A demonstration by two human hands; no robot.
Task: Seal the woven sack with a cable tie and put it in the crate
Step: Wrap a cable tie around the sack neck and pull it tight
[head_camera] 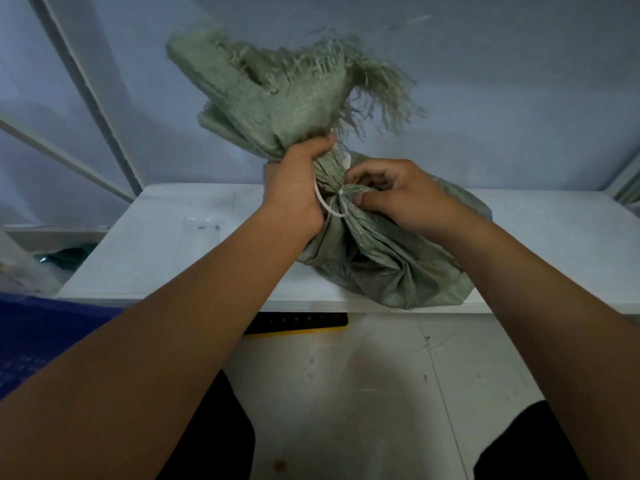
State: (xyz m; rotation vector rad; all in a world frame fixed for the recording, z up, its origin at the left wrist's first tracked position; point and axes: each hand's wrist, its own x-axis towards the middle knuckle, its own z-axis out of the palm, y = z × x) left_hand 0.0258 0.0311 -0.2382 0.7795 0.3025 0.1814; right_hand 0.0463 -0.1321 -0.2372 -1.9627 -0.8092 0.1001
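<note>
The green woven sack (388, 271) sits on the white desk (166, 251) in front of me, its full lower part slumped toward the desk's near edge and to my right. Its neck is gathered into a tight bunch, and above that the frayed mouth (277, 81) flares up and to the left, loose threads hanging from its rim. A white cable tie (327, 206) loops around the gathered neck, one slack curve of it showing just below my left hand (298, 181). That hand is wrapped firmly around the neck above the tie, fingers curled behind the cloth and thumb on top. My right hand (398, 192) comes in from the other side with its fingers bent; its thumb and fingertips pinch the cable tie where the strands cross against the sack. How tightly the tie is drawn cannot be made out. Both forearms reach forward, bare, from the bottom corners of the picture. A black strip with a yellow edge (298, 323) shows under the desk's front lip. Below it lies a pale floor (363, 393) with scuffs and marks, and dark clothing at the very bottom. A pale blue wall (485, 81) rises behind the desk. At the far left, beside the desk, a dark blue surface (52, 327) is visible; what it belongs to I cannot tell.
</note>
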